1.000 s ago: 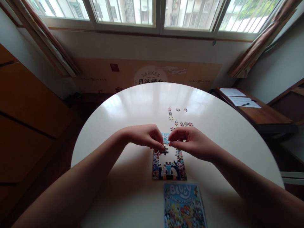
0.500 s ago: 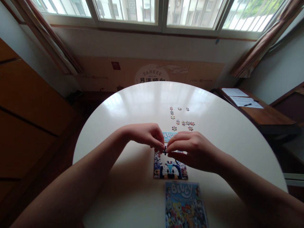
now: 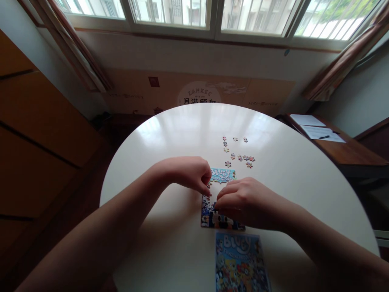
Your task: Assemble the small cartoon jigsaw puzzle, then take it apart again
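Observation:
A partly assembled jigsaw puzzle [image 3: 223, 175] lies on the table, with a bare gap in its middle and a dark dog face in its lower part. My right hand [image 3: 241, 198] is over the puzzle's right side, its fingertips pinched on a small dark puzzle piece [image 3: 215, 206] just above the dog face. Those fingers mostly cover the piece. Over the left border is my left hand [image 3: 194, 174], fingers curled and thumb pointing down, apart from them. Nothing shows between its thumb and fingers.
Several loose puzzle pieces [image 3: 240, 157] are scattered beyond the puzzle. A Bluey picture sheet [image 3: 241, 259] lies nearer me on the round white table [image 3: 164, 134]. On the right, a wooden side table [image 3: 358, 150] holds papers [image 3: 322, 133] and a pen.
The dark piece, earlier between both hands, has gone with my right hand down towards the dog face. My left hand's thumb has parted from its fingers. The view has shifted slightly.

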Demonstrator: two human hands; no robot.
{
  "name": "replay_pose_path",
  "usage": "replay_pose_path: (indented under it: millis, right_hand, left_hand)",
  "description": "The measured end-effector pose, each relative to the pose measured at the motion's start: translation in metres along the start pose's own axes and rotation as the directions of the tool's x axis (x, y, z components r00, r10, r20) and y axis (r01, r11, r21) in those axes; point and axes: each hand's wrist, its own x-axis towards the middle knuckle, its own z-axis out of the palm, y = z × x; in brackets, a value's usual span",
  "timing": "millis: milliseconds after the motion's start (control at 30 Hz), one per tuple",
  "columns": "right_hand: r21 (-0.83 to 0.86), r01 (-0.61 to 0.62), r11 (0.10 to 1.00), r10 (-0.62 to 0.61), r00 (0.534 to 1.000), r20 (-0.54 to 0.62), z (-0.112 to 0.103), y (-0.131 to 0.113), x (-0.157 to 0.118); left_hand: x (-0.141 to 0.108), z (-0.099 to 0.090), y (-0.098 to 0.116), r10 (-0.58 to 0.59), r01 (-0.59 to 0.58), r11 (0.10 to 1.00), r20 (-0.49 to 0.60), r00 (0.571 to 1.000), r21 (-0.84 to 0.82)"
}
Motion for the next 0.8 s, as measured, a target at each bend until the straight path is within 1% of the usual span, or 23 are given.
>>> replay_pose_path:
  millis: [133,267,367,500,800]
  right_hand:
    - [-0.036,-0.003,0.999,0.003,1.0,0.021,0.001,0.0,0.001]
    - [-0.108,0.007,0.994,-0.004,1.0,0.031,0.003,0.0,0.002]
    - [-0.135,0.011,0.991,-0.008,1.0,0.023,0.005,0.0,0.002]
    - [-0.141,0.014,0.99,-0.012,1.0,0.014,0.005,-0.001,0.003]
    - [-0.176,0.005,0.984,0.008,0.997,0.073,0.005,-0.001,0.003]
  left_hand:
    - [0.0,0.005,0.008,0.042,-0.041,0.996,-0.004,0.999,0.085]
    - [-0.001,0.008,0.01,0.078,-0.075,0.988,-0.017,0.997,0.133]
    - [0.0,0.011,0.01,0.091,-0.087,0.987,-0.026,0.996,0.134]
    - [0.002,0.013,0.01,0.081,-0.078,0.988,-0.015,0.997,0.133]
    - [0.004,0.012,0.007,0.052,-0.057,0.993,0.046,0.998,0.1]
